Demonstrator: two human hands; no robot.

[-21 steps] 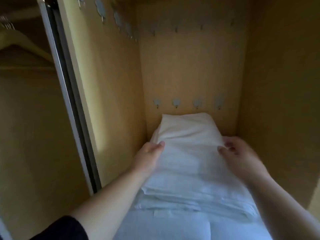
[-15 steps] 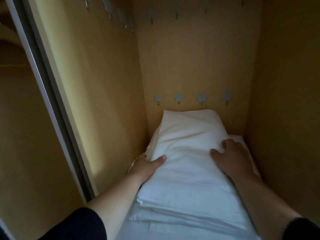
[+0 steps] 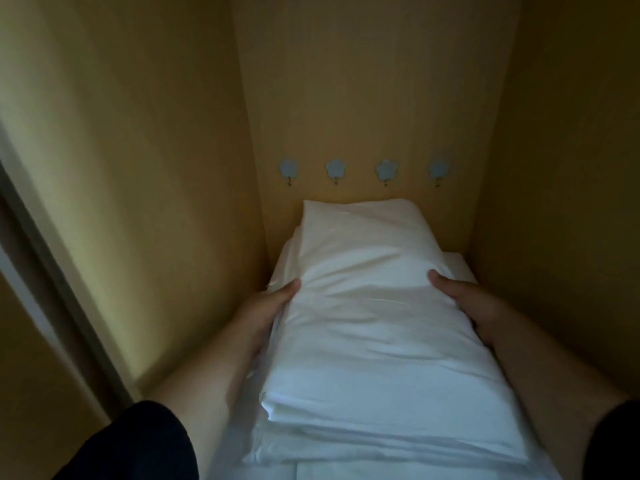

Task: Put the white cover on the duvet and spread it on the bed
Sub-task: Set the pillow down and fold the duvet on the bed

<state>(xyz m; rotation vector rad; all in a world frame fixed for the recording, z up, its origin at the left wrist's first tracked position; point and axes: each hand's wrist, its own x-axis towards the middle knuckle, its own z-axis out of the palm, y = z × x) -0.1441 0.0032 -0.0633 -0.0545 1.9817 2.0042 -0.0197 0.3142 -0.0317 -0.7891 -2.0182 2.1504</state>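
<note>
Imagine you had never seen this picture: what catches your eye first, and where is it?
The folded white linen stacked in the middle of a yellow cupboard, bright against the dim walls. The left hand and right hand grip its two sides. Above, four blue flower hooks line the back wall.

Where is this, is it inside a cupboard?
Probably yes, a wardrobe: wooden walls close in on three sides, flower-shaped hooks line the back, and folded white bedding is stacked inside.

The folded white cover is soft matt cloth, lightly creased; the wardrobe walls look like smooth matt wood-grain board; the sleeves are dark cloth.
</note>
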